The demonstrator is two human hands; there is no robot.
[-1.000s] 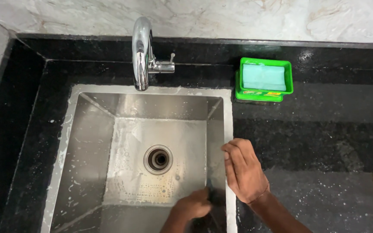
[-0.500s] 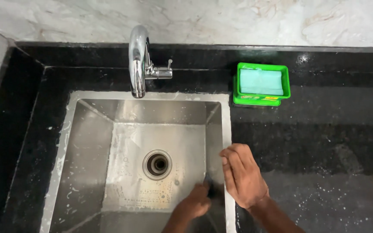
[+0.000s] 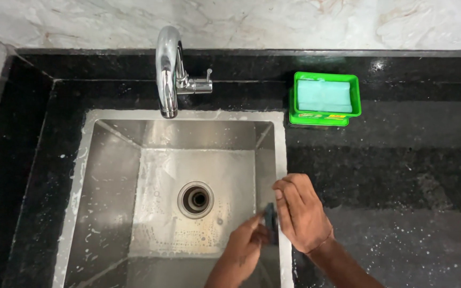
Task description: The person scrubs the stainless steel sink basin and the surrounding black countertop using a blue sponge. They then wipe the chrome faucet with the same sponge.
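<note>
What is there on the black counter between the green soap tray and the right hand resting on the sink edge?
Nothing: in the head view, only bare wet black counter lies between the green soap tray and the right hand.

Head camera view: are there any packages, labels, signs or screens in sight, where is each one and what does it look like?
Green soap tub: on the black counter right of the tap, rectangular, bright green, holding a pale blue-green bar.
Label strip: along the tub's front edge, narrow, yellow with red marks.
No signs or screens in view.
</note>
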